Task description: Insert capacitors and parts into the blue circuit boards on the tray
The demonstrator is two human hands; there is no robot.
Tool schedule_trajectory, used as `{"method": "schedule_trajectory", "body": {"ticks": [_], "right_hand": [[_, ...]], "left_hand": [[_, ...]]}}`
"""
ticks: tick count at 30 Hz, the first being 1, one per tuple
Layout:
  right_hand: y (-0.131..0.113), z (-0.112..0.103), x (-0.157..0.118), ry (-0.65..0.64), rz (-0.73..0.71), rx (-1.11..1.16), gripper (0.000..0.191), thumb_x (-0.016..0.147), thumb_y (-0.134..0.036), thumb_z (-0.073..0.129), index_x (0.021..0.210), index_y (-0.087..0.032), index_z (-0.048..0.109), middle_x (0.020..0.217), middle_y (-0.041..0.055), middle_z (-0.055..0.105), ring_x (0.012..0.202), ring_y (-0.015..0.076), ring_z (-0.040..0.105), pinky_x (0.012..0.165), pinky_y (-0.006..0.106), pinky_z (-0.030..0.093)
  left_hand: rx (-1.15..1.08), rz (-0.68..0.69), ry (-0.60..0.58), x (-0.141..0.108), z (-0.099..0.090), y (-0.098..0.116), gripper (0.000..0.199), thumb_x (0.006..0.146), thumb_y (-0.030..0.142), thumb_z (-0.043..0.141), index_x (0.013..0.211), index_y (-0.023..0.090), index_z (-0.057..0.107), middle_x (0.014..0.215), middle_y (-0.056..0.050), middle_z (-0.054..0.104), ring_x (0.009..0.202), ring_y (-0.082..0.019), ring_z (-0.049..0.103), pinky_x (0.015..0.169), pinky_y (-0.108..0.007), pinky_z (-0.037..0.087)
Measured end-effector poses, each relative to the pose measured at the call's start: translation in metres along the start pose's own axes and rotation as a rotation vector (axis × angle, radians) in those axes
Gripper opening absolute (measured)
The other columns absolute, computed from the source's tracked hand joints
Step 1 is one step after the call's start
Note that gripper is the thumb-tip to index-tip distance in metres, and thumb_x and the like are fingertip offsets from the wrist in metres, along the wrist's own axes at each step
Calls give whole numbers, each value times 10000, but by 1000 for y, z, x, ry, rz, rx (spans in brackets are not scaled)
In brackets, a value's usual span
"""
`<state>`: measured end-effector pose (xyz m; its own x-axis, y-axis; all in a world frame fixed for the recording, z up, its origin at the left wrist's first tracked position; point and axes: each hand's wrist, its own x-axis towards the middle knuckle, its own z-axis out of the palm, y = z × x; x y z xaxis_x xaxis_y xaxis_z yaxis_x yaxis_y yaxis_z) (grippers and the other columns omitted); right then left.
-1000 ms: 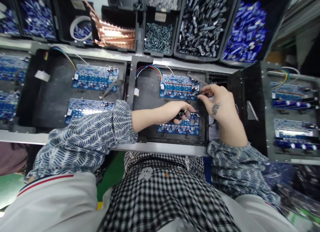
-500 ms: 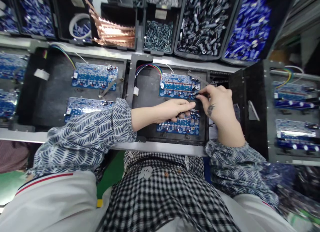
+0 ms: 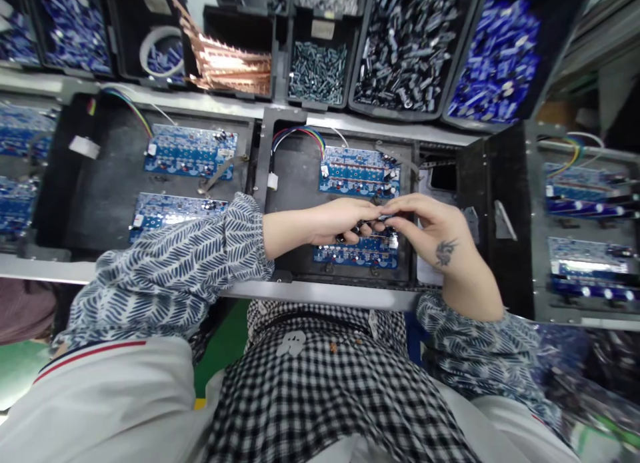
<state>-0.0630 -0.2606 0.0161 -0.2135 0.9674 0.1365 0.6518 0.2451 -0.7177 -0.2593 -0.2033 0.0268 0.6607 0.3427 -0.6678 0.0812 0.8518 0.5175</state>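
My left hand [image 3: 345, 222] is curled over the lower blue circuit board [image 3: 350, 255], with several small black components [image 3: 361, 227] in its fingers. My right hand [image 3: 425, 226] has its fingertips pinched together at the left hand's thumb and fingers. It touches the same small parts; which one it grips is hidden. Above the hands lies the upper circuit board [image 3: 357, 171], with copper-coloured strips and a few black components at its right end. Both boards sit in a dark fixture tray [image 3: 295, 230]. A coloured wire bundle [image 3: 305, 131] runs to the upper board.
Behind the tray stand bins of black components [image 3: 407, 50], small dark green parts [image 3: 319, 73], blue parts [image 3: 497, 63] and copper strips [image 3: 230, 63]. A neighbouring tray [image 3: 110, 190] with boards is at left; another tray [image 3: 590, 226] is at right, beside a raised black panel [image 3: 507, 230].
My right hand has left the right end of the upper board and moved down and left to the left hand's fingertips. The left hand stays nearly in place, its black parts now more visible.
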Motion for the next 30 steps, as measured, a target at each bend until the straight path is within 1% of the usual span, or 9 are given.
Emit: {"method": "schedule_trajectory", "body": {"ticks": [4,7,10,14,17,21,26,28,30], "right_hand": [[27,-4,14,196,120,-189,157,908,-391,665,954,-261,740,944,57,772,847,265,695,814,464,558],[47,-2,24,164,176,-378,158,943,-379,629,946,-258,730,887,98,754,834,279,665,797,466,525],[49,4,31,160,246,-505,182,944,-359,624,958,-223,744,858,115,737,822,294,652,779,458,507],[29,6,38,74,357,-620,271,949,-308,586,1068,-159,779,928,155,745,916,335,676,817,451,496],[16,5,41,21,404,-648,309,954,-288,581,1112,-118,784,997,193,746,981,354,677,854,454,491],[19,7,42,14,381,-636,290,954,-298,569,1077,-155,789,943,160,736,962,348,673,853,466,500],[27,10,38,41,292,-626,292,941,-325,539,1029,-169,769,982,168,740,999,381,655,903,535,498],[20,9,29,86,230,-544,310,960,-333,505,1058,-173,753,1056,166,746,1020,365,659,937,537,498],[7,9,16,160,191,-396,309,967,-362,520,1134,-198,722,1106,137,744,983,311,674,924,490,522]], "left_hand": [[-34,-12,38,1,1,2,250,826,-88,467,844,115,612,838,-67,628,564,-57,441,413,-182,166],[1,-6,67,1,-1,1,252,854,-83,469,886,114,622,914,-95,675,601,-69,489,427,-187,186],[80,39,41,-1,-1,0,132,990,77,546,895,125,625,931,-90,679,594,-68,475,438,-186,189],[197,79,29,-5,0,-1,348,1081,347,500,842,124,621,789,-54,619,533,-65,384,452,-186,190],[261,100,23,-4,-1,-4,436,1102,437,404,893,134,637,790,-71,658,553,-92,408,466,-191,220],[320,123,28,-1,-4,-9,396,1095,453,416,878,163,574,836,-103,722,592,-116,457,475,-196,231],[247,150,33,3,-6,-12,374,1060,413,530,792,158,591,853,-84,686,591,-98,459,464,-191,210],[205,209,39,5,-8,-13,365,1037,392,580,767,149,617,873,-60,639,606,-86,467,457,-180,216],[183,266,24,7,-12,-14,322,1026,378,605,803,151,652,903,-42,607,615,-76,469,448,-166,223]]}}
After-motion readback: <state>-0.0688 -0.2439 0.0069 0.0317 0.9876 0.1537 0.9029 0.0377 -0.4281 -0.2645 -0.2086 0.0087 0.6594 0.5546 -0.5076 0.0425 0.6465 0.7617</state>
